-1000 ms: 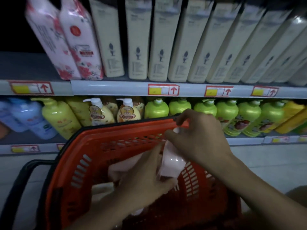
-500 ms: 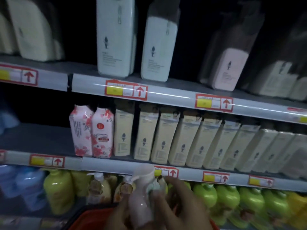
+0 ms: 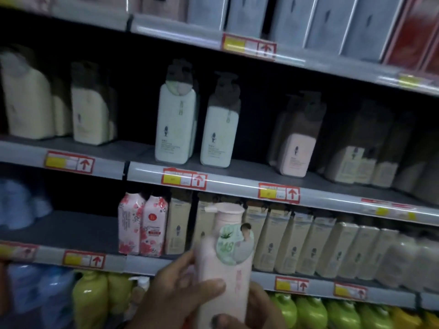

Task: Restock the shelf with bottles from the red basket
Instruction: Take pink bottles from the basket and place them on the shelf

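Note:
I hold a pale pink pump bottle point(image 3: 224, 276) upright in front of the shelves, low in the middle of the view. It has a round green and white sticker near its top. My left hand point(image 3: 175, 298) wraps the bottle from the left, thumb across its front. My right hand point(image 3: 259, 312) grips it from the right and below, thumb on the lower front. A matching pink bottle point(image 3: 295, 153) stands on the middle shelf point(image 3: 237, 184), to the upper right. The red basket is out of view.
Two white pump bottles point(image 3: 175, 129) stand on the middle shelf, with a bare gap between them and the pink one. Cream boxes point(image 3: 308, 243) and pink floral packs point(image 3: 142, 226) fill the shelf below. Green bottles point(image 3: 308, 312) line the lowest row.
My view has swung up from the red basket to the higher shelves. Both hands have lifted the pink bottle out of the basket and raised it in front of the shelving.

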The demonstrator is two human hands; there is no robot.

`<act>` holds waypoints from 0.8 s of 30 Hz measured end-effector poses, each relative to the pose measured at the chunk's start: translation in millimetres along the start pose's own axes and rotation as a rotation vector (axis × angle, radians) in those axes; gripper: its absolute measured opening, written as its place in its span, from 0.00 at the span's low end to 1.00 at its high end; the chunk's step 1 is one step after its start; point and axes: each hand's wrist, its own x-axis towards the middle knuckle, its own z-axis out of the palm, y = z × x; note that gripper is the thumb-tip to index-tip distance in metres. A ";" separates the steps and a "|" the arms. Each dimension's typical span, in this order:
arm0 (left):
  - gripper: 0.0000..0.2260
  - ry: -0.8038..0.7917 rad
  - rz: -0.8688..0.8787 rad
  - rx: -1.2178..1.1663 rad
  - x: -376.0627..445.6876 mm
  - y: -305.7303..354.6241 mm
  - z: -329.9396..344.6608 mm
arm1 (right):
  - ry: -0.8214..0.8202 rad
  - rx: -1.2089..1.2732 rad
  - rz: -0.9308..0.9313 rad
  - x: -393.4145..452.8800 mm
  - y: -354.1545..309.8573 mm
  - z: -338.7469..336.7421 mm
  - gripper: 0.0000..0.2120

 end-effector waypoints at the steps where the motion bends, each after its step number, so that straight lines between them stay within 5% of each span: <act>1: 0.36 0.001 0.056 0.002 2.5 9.5 7.1 | 0.077 -0.002 -0.042 7.2 -16.1 -4.6 0.42; 8: 0.27 0.074 0.353 0.363 25.9 83.6 59.3 | 0.295 -0.183 -0.303 2.3 -105.6 -24.0 0.48; 13: 0.23 0.184 0.491 0.452 43.0 95.3 75.9 | 0.361 -0.273 -0.450 21.3 -159.3 -33.6 0.22; 24: 0.19 0.318 0.601 0.391 175.9 146.3 105.5 | 0.383 -0.370 -0.489 129.9 -237.6 -56.4 0.12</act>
